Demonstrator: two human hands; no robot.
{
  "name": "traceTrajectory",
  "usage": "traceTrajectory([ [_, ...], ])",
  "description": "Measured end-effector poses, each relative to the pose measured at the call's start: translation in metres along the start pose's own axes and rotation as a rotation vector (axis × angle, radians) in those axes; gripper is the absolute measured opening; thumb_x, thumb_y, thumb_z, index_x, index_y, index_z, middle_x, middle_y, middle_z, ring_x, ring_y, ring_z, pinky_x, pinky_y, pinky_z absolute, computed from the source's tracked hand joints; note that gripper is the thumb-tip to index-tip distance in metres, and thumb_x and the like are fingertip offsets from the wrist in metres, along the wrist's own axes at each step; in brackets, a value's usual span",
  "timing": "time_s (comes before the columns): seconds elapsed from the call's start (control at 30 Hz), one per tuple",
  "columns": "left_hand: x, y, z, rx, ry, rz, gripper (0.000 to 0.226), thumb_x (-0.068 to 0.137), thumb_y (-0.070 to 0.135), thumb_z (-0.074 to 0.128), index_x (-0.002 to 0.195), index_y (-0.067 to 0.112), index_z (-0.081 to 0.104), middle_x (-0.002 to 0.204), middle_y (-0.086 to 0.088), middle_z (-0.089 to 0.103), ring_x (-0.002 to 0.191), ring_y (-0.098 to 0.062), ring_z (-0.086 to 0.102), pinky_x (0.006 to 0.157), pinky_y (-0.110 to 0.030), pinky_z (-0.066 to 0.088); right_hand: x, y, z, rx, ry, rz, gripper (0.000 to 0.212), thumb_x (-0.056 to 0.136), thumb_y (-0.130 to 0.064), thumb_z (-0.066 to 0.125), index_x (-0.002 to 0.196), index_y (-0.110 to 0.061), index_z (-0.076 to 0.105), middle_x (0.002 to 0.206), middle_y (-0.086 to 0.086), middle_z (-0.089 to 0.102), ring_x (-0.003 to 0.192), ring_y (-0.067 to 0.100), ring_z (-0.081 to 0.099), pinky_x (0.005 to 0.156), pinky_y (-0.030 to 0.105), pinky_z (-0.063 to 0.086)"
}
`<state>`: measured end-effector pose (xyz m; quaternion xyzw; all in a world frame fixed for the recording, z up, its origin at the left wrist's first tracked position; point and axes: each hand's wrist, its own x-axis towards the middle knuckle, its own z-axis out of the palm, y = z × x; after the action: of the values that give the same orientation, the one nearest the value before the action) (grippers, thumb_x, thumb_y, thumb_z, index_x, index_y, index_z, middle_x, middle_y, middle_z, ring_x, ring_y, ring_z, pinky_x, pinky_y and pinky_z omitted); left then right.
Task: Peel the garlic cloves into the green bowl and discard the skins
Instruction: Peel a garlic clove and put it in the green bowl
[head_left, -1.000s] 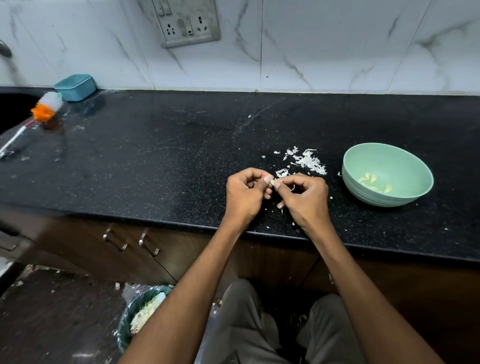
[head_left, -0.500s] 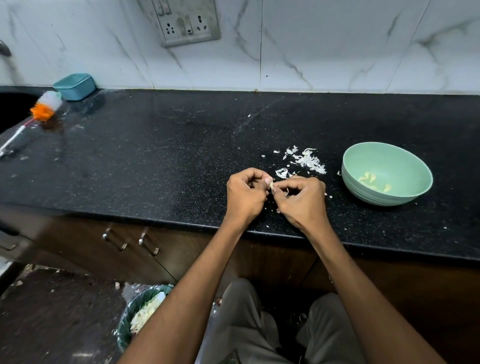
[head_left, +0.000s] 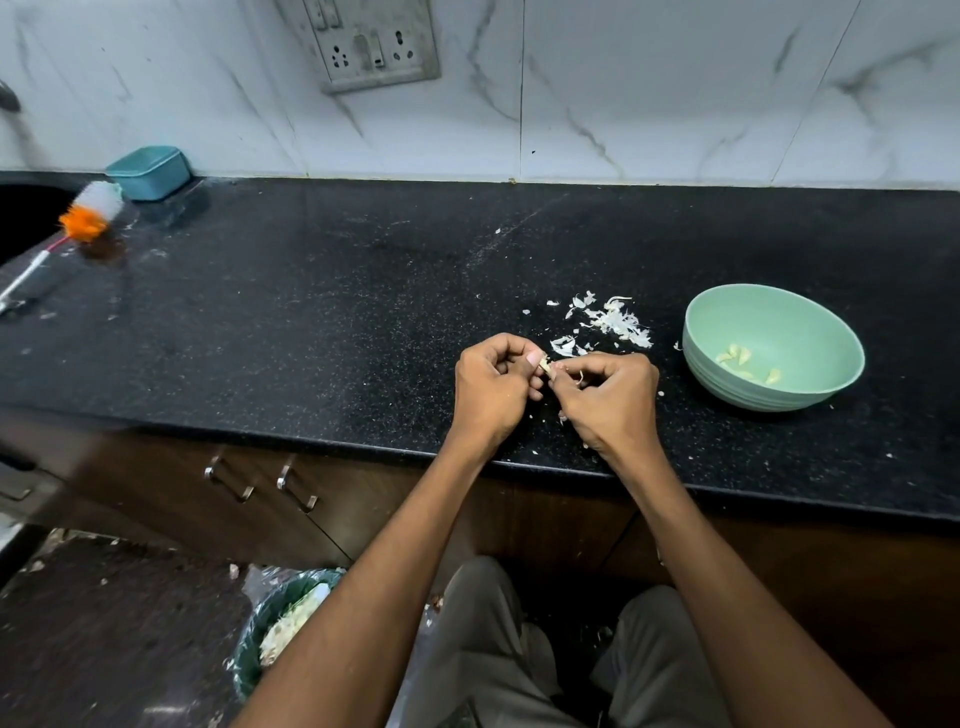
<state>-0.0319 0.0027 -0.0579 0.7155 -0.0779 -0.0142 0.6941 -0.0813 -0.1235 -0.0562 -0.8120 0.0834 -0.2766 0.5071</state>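
I see both hands together, left hand (head_left: 493, 387) and right hand (head_left: 610, 400) pinching one garlic clove (head_left: 545, 367); green bowl (head_left: 773, 347) sits right of them.

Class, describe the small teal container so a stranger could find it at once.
Start at the black countertop and follow it to its far left corner by the wall. The teal container sits there, behind the orange-and-white brush: boxy with rounded corners, unlike the round green bowl.

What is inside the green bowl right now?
The green bowl holds a few peeled garlic cloves near its bottom. Its near wall hides a little of the floor, so any cloves there cannot be seen.
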Motion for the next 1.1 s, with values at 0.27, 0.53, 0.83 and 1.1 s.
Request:
traceTrajectory([
  [0.27, 0.0033, 0.0034, -0.0004, -0.012, -0.09, -0.053, 0.022, 0.097, -0.003, 0.061, 0.079, 0.007, 0.069, 0.066, -0.005, 0.067, 0.054, -0.012, 0.058, 0.054, -0.023, 0.052, -0.0024, -0.0079, -0.0012, 0.004, -0.008, 0.007, 0.02, 0.078, -0.004, 0.078, 0.074, -0.024, 0.079, 0.061, -0.012, 0.069, 0.048, 0.003, 0.06, 0.048, 0.015, 0.048],
  [0.53, 0.0046, 0.0085, -0.0014, 0.01, -0.163, -0.105, 0.023, 0.099, -0.002, 0.058, 0.079, 0.002, 0.067, 0.064, -0.008, 0.062, 0.048, -0.009, 0.053, 0.047, -0.02, 0.048, -0.0044, -0.0097, -0.0006, -0.037, -0.019, -0.053, 0.012, 0.068, -0.023, 0.071, 0.072, -0.018, 0.082, 0.064, -0.006, 0.072, 0.053, 0.006, 0.064, 0.054, 0.022, 0.052],
  [0.83, 0.0031, 0.006, -0.0041, -0.084, -0.128, -0.134, 0.019, 0.101, -0.002, 0.053, 0.094, -0.01, 0.069, 0.074, -0.015, 0.066, 0.057, -0.016, 0.061, 0.056, -0.022, 0.056, -0.0021, -0.0073, 0.0004, 0.006, 0.03, 0.0, 0.021, 0.077, -0.004, 0.078, 0.08, -0.024, 0.08, 0.069, -0.017, 0.07, 0.05, 0.007, 0.066, 0.049, 0.025, 0.056],
  [1.1, -0.001, 0.0069, -0.0061, -0.154, -0.099, -0.084, 0.011, 0.097, 0.002, 0.063, 0.1, -0.003, 0.073, 0.085, -0.017, 0.071, 0.071, -0.022, 0.069, 0.058, -0.026, 0.06, -0.0011, -0.0075, 0.0001, -0.026, 0.071, 0.008, 0.01, 0.078, -0.006, 0.076, 0.076, -0.013, 0.082, 0.063, -0.015, 0.07, 0.055, 0.004, 0.066, 0.059, 0.013, 0.052],
])
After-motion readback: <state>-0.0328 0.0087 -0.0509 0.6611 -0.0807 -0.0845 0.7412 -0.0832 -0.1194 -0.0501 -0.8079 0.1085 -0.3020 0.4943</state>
